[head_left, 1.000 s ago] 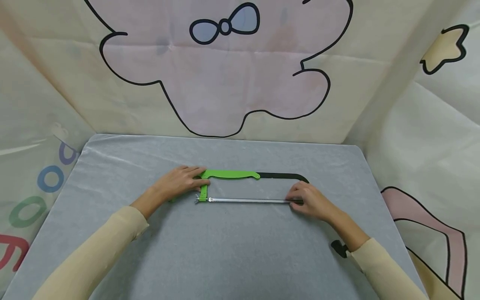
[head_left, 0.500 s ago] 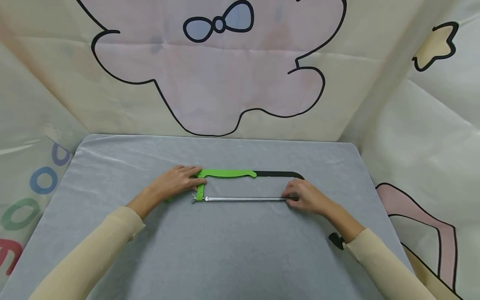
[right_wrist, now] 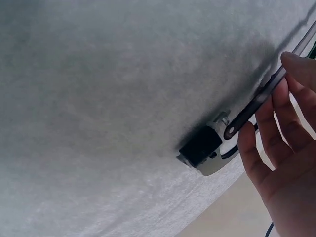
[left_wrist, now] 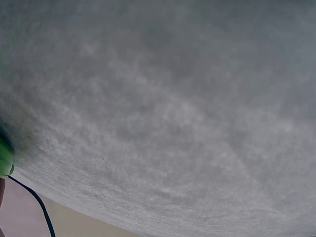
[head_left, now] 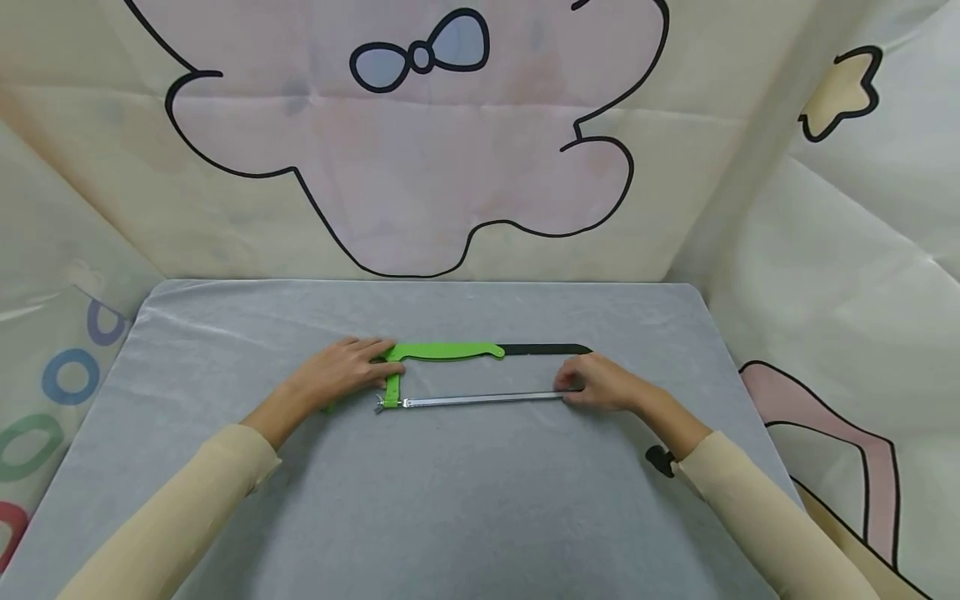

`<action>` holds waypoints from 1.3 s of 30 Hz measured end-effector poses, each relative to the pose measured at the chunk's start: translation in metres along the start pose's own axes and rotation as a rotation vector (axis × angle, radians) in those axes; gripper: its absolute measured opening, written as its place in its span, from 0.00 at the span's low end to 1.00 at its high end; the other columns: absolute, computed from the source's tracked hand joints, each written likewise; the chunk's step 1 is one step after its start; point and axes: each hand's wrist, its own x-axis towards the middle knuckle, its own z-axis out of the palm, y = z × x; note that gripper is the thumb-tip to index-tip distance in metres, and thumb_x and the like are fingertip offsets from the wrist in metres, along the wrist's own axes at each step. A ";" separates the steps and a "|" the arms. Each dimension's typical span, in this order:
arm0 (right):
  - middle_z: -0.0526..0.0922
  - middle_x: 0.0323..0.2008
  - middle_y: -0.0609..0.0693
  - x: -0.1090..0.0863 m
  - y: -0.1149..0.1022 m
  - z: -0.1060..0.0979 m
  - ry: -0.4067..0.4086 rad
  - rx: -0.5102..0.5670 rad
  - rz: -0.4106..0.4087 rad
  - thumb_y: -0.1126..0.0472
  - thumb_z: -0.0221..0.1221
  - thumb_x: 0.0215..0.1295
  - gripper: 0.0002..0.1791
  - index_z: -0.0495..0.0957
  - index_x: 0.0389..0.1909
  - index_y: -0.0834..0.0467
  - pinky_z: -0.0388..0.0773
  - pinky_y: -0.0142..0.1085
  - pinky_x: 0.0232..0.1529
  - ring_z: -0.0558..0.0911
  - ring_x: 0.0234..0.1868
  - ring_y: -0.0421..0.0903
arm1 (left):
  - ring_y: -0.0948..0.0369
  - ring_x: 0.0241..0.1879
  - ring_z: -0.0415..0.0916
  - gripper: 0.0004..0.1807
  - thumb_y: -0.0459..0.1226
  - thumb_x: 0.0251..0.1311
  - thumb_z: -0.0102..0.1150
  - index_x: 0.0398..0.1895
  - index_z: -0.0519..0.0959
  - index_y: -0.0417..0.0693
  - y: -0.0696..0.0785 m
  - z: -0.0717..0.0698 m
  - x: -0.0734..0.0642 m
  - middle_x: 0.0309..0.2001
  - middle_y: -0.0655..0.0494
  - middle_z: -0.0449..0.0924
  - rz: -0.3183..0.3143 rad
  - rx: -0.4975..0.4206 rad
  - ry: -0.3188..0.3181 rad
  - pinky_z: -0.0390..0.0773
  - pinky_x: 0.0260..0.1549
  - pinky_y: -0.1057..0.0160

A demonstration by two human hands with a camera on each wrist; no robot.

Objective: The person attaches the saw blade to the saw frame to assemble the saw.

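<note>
A hacksaw with a green handle section (head_left: 446, 352) and a black front bar (head_left: 536, 349) lies across the grey cloth. My left hand (head_left: 347, 367) grips its green end, fingers at the frame's corner. My right hand (head_left: 600, 382) pinches the thin silver saw blade (head_left: 480, 399) near its right end, thumb on one side and fingers on the other. In the right wrist view, the holed blade tip (right_wrist: 231, 130) sits close beside the frame's black end piece (right_wrist: 201, 146). At the left, the blade meets the green frame by a wing nut (head_left: 379, 405).
A grey cloth-covered table (head_left: 480, 500) spreads around the hacksaw. Behind it hangs a printed backdrop (head_left: 420, 192), with more printed sheets at both sides. A small black device (head_left: 660, 461) is at my right wrist.
The blade's right end has swung slightly toward the back, so the blade now slants against the frame. My left hand keeps its hold; the head view has shifted a little.
</note>
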 end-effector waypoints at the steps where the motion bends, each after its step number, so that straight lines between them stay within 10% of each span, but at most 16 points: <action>1: 0.85 0.36 0.44 0.001 0.000 -0.001 -0.011 0.010 0.002 0.68 0.69 0.58 0.06 0.85 0.36 0.58 0.80 0.41 0.44 0.81 0.40 0.42 | 0.47 0.57 0.77 0.21 0.48 0.62 0.62 0.58 0.81 0.58 0.000 0.000 0.000 0.60 0.41 0.77 0.001 0.001 0.004 0.79 0.48 0.45; 13: 0.80 0.28 0.44 0.015 0.003 -0.011 -0.166 0.200 0.054 0.72 0.68 0.55 0.05 0.83 0.29 0.61 0.76 0.31 0.35 0.76 0.30 0.37 | 0.47 0.57 0.77 0.20 0.49 0.63 0.60 0.58 0.80 0.59 -0.001 0.002 -0.001 0.60 0.41 0.77 0.004 -0.001 0.002 0.80 0.47 0.45; 39: 0.79 0.25 0.45 0.018 0.000 -0.017 -0.220 0.213 0.098 0.72 0.69 0.54 0.05 0.82 0.27 0.62 0.75 0.31 0.32 0.75 0.28 0.38 | 0.47 0.57 0.77 0.20 0.48 0.64 0.60 0.59 0.80 0.59 -0.001 -0.001 0.000 0.60 0.41 0.76 0.012 -0.007 -0.002 0.80 0.48 0.45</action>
